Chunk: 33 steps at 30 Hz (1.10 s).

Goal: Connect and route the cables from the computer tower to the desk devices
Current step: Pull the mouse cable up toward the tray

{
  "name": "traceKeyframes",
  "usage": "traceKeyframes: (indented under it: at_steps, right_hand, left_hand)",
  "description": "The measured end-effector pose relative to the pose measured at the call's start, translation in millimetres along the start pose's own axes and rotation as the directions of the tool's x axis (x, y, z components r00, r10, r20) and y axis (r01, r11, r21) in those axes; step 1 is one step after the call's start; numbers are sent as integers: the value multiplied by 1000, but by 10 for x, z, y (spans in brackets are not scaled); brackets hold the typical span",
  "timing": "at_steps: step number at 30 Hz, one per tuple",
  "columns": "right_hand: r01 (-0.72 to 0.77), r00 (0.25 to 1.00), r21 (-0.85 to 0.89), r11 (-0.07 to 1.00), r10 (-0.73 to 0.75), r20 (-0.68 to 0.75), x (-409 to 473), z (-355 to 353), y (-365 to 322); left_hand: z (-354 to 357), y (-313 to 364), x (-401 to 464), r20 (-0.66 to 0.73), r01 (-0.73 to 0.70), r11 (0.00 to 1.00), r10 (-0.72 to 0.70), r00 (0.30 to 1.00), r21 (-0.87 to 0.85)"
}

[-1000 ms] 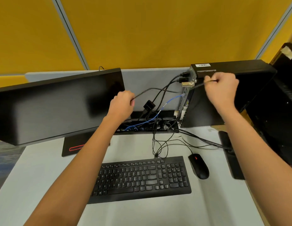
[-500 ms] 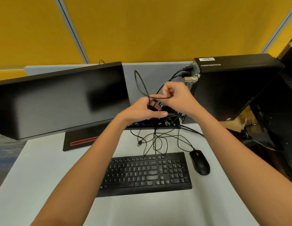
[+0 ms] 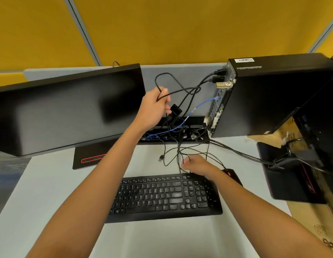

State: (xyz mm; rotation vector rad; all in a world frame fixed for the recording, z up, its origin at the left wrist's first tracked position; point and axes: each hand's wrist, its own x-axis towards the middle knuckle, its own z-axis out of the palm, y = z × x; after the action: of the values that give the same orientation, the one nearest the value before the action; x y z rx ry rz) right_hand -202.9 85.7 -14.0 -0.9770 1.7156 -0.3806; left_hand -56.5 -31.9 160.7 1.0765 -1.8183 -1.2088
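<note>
The black computer tower [image 3: 270, 94] stands at the right with its rear ports facing left; black plugs and a blue network cable [image 3: 203, 104] go into it. My left hand [image 3: 154, 108] is raised between monitor and tower and grips a looped black cable [image 3: 167, 76]. That cable's free USB plug [image 3: 161, 157] dangles just above the desk. My right hand [image 3: 197, 165] is low behind the keyboard [image 3: 162, 198], its fingers among a tangle of thin black cables [image 3: 180, 155]; whether it holds one I cannot tell. The black mouse [image 3: 233, 175] lies just right of that hand.
A black monitor [image 3: 65, 108] on a red-striped base [image 3: 91, 158] fills the left. A cable slot [image 3: 180, 135] in the desk's back holds plugs and wires. Thick cables run right to a second stand [image 3: 284, 170]. Cardboard [image 3: 279, 136] lies under the tower. Yellow partition walls behind.
My hands have parted: the left rose with the cable loop, the right dropped from the loop to the cables behind the keyboard. One second ago the right hand was at the tower's ports.
</note>
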Motion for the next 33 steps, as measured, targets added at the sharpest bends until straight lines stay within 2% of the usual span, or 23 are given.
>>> traceKeyframes:
  at_steps: [2, 4, 6, 7, 10, 11, 12, 13, 15, 16, 17, 19, 23, 26, 29, 31, 33]
  right_hand:
    - [2, 999, 309, 951, -17, 46, -61, 8, 43]
    - [-21, 1000, 401, 916, 28, -13, -95, -106, 158]
    - [-68, 968, 393, 917, 156, -196, -89, -278, 359]
    - [-111, 926, 375, 920, 233, -297, -114, -366, 476]
    - [-274, 719, 311, 910, 408, -562, -281, -617, 812]
    - [-315, 665, 276, 908, 419, -618, -360, -679, 889]
    - [-335, 641, 220, 916, 393, -659, -407, -718, 936]
    - [-326, 654, 148, 934, 336, -678, -429, -739, 955]
    - [-231, 766, -24, 973, 167, -621, -414, -704, 901]
    - [-197, 833, -125, 972, 99, -544, -387, -652, 889]
    - [-180, 891, -242, 953, 54, -451, -355, -593, 886]
    - [-197, 956, -457, 867, 67, -285, -325, -493, 949]
    - [-224, 971, -658, 719, 104, -217, -414, -518, 1049]
    - [-233, 967, -812, 535, 218, -134, -495, -641, 1123]
    - [-196, 933, -869, 454, 360, -23, -521, -723, 1090]
    - [-182, 895, -875, 448, 445, 42, -482, -788, 940]
    - [-185, 903, -851, 492, 427, 51, -374, -858, 792]
  left_hand:
    - [-62, 76, 35, -45, -72, 997, 72, 996, 13]
    - [-128, 115, 51, -46, -120, 991, 123, 991, 63]
    - [-170, 90, 33, -63, -128, 989, 133, 989, 69]
    - [-182, 57, 23, -81, -128, 990, 132, 988, 53]
    - [-195, 10, -21, -116, -107, 994, 111, 987, 37]
    - [-182, 7, -29, -126, -108, 993, 113, 986, 44]
    - [-173, 19, -41, -135, -109, 992, 117, 984, 63]
    - [-159, 20, -47, -139, -113, 990, 124, 983, 85]
    - [-128, -3, -43, -130, -129, 982, 146, 981, 136]
    - [-113, -12, -46, -123, -141, 976, 163, 979, 167]
    - [-107, -33, -39, -128, -154, 966, 183, 975, 206]
    - [-99, -54, -41, -159, -177, 945, 226, 961, 274]
    - [-117, -78, -55, -275, -170, 949, 243, 930, 264]
    - [-119, -133, -85, -387, -129, 960, 221, 895, 249]
    - [-105, -155, -126, -454, -108, 939, 256, 853, 326]
    - [-75, -157, -134, -415, -78, 926, 240, 877, 370]
    - [-16, -190, -133, -283, -46, 908, 178, 942, 417]
